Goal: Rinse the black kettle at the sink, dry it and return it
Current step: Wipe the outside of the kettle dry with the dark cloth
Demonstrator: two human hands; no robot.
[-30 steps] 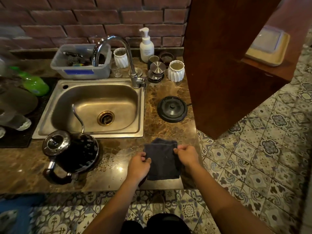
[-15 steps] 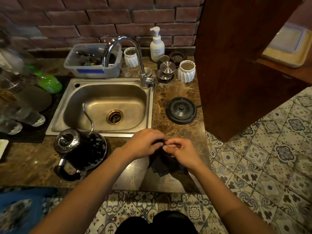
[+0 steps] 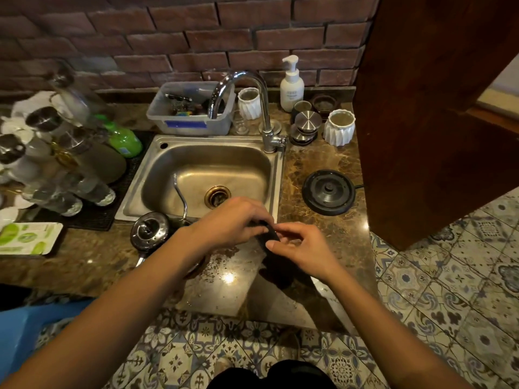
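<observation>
The black kettle (image 3: 151,231) stands on the marble counter just in front of the steel sink (image 3: 196,175), its chrome lid showing and its thin spout curving up over the basin; my left forearm hides most of its body. A dark cloth (image 3: 271,240) hangs bunched between both hands above the counter's front edge. My left hand (image 3: 233,223) pinches its top from the left. From the right, my right hand (image 3: 297,248) grips the same cloth. The round black kettle base (image 3: 328,192) lies to the right of the sink.
A chrome tap (image 3: 252,108) arches over the sink. Behind it are a plastic tub (image 3: 191,110), a soap pump (image 3: 292,85) and white ribbed cups (image 3: 338,130). Glasses and a green bottle (image 3: 123,138) crowd the left mat. A wooden cabinet (image 3: 435,108) overhangs at right.
The cloth, held spread flat a second ago, is now gathered up. Both hands came together and rose toward the sink's front rim. The view shifted down and left.
</observation>
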